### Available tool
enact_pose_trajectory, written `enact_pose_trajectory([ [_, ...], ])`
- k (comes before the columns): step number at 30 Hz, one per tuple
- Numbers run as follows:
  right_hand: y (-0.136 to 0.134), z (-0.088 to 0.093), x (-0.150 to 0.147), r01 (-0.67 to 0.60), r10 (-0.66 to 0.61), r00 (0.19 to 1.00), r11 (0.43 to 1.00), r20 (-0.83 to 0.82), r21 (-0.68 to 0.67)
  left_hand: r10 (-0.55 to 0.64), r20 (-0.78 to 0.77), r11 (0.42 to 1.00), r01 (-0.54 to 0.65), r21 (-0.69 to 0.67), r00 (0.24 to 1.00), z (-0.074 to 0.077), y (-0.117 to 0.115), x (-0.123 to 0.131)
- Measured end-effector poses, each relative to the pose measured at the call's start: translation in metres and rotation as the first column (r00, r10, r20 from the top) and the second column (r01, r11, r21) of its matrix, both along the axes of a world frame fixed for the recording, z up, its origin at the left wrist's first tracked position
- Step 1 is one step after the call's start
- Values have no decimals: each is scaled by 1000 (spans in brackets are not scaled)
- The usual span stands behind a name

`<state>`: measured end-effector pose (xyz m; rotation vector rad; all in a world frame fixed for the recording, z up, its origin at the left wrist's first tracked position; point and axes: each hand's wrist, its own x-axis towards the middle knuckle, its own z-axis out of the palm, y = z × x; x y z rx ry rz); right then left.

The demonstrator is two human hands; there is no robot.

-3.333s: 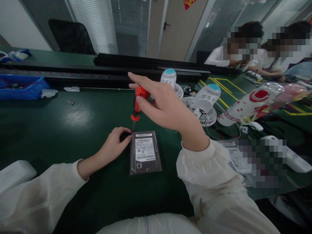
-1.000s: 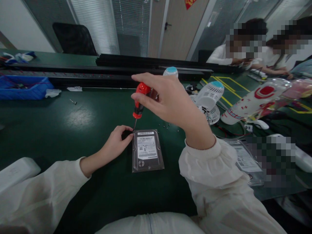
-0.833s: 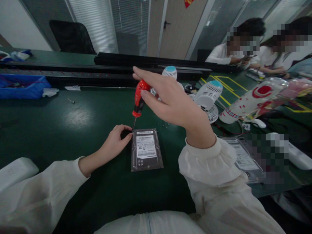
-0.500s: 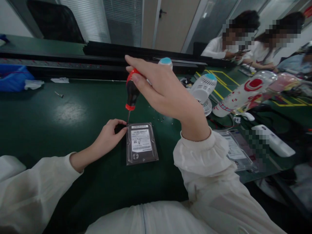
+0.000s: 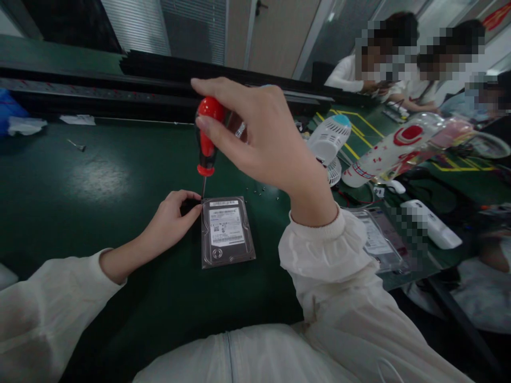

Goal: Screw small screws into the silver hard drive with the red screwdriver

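Observation:
A hard drive with a white label lies flat on the green table. The red and black screwdriver stands nearly upright, its tip at the drive's upper left corner. My right hand holds its handle between the thumb and fingers. My left hand is at the same corner, thumb and index finger pinched by the screwdriver tip; what they hold, if anything, is too small to make out. Several small screws lie behind the drive.
To the right are a white fan, a large white and red bottle, a second drive and a white device. A black rail crosses behind. Other people sit at the back right.
The view has shifted, so things appear slightly more to the left and higher. My right fingers have turned on the screwdriver handle, and more of its red side shows.

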<state>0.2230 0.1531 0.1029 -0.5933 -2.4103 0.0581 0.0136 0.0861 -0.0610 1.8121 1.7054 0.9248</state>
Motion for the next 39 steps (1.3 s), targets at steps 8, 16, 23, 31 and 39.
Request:
enact_pose_trajectory([
  [8,8,-1,2,-51,51,999,999,-8,9,-18,-5,999,19,32,1000,-2,1,1],
  [16,7,-3,2,-96,93,994,995,-63,-39,-13,-8,1000,13,20,1000,0,0,1],
  [23,6,-3,1,-11,10,998,1000,-67,-22,-16,0,1000,16,21,1000,3,0,3],
  [31,4,0,0,-25,24,1000,996,-11,-82,-7,26,1000,8,-9,1000,1,0,2],
  [39,9,-2,-4,-93,92,995,995,-35,-45,-24,54,1000,24,-7,998,-1,0,3],
])
